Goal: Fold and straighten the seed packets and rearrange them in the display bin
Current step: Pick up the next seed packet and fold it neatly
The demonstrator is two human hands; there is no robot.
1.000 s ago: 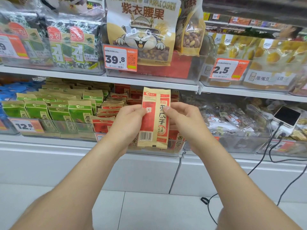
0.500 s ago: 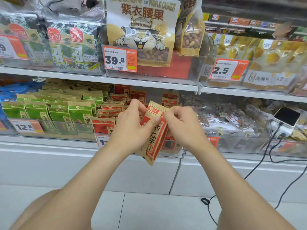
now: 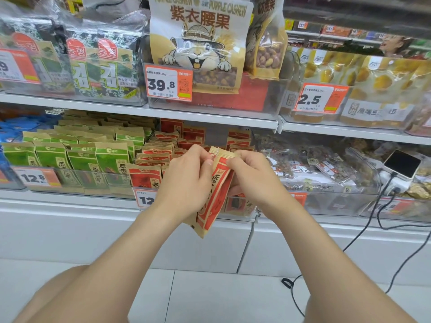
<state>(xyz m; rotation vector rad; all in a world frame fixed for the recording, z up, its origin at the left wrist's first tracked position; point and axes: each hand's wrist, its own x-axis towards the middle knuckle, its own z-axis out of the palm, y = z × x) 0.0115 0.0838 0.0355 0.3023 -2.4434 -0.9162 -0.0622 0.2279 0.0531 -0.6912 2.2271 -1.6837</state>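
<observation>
A red and tan seed packet hangs tilted in front of the lower shelf, folded lengthwise so only a narrow strip shows. My left hand pinches its top left corner and my right hand pinches its top right, thumbs close together. Behind them stands the clear display bin holding several more red seed packets, some upright, some leaning. The packet's lower end reaches below the bin's front.
Green seed packets fill the bin to the left, bags of nuts the bin to the right. A phone on a charger with black cables sits at far right. Cashew bags and price tags line the shelf above.
The packet was held flat and upright facing me; my hands have since folded it along its length and tilted it, lowering it slightly. Both hands closed in on its top edge.
</observation>
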